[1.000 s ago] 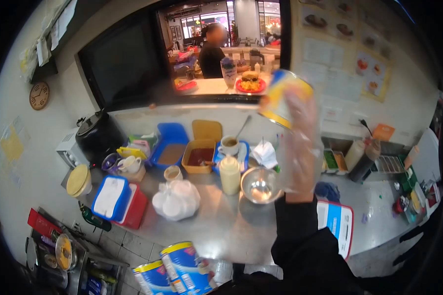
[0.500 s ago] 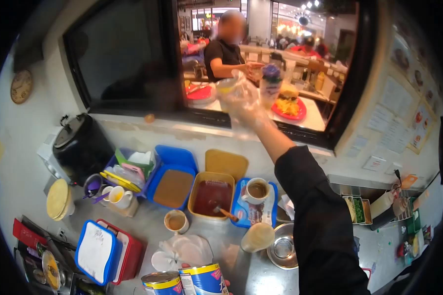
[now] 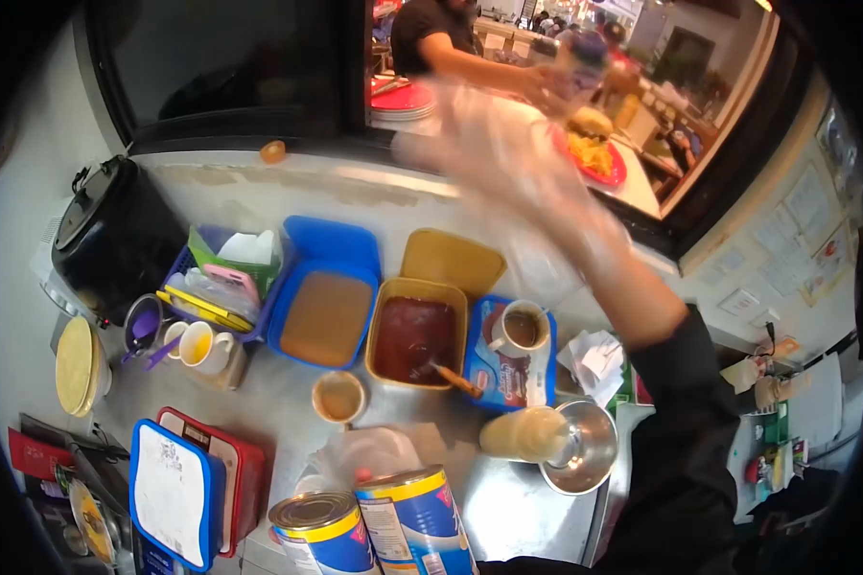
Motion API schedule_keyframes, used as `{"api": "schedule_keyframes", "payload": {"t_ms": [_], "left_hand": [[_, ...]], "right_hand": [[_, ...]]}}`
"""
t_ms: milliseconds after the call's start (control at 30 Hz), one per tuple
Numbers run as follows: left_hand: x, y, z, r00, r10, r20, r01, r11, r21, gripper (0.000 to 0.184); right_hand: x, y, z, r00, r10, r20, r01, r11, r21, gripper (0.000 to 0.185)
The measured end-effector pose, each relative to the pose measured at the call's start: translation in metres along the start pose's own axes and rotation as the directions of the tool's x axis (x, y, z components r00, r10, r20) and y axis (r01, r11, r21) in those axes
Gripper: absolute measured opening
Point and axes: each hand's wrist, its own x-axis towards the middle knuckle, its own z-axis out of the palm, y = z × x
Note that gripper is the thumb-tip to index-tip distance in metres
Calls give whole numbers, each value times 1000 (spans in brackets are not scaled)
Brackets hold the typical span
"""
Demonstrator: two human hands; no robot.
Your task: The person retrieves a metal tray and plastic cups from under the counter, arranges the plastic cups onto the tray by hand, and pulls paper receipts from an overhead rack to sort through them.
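Note:
Two cans with blue and yellow labels, a smaller can (image 3: 321, 527) and a larger can (image 3: 417, 522), are held together at the bottom. Only fingertips of my left hand (image 3: 362, 474) show, curled against the cans; the rest is hidden. My right hand (image 3: 508, 163), in a clear plastic glove, is raised before the serving window and smeared by motion, so its fingers cannot be made out. Beyond it, on the ledge, a red plate (image 3: 599, 171) carries a burger and fries. A person's hand (image 3: 547, 86) is at a blurred drink cup (image 3: 582, 67).
Below the window stand a blue tub (image 3: 280, 326) of brown sauce and a tan tub (image 3: 372, 355) of dark red sauce with a utensil. Nearby are a mug (image 3: 520, 328) on a blue lid, a metal bowl (image 3: 594, 460), a pale bottle (image 3: 523, 434) and a black cooker (image 3: 115, 240).
My right hand has drawn back from the window, down and to the right. The person beyond has reached to the drink cup. The view has tilted downward.

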Motion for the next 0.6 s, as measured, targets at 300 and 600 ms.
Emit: {"api": "schedule_keyframes", "payload": {"t_ms": [300,600], "left_hand": [[-31,33,43,992,13,129,10,984,-177,79],[-76,112,112,960,-16,279,64,984,-166,82]], "right_hand": [[-214,-10,1,604,-164,780,-264,882,390,58],[-229,24,-54,885,-150,441,-326,478,816,57]]}}
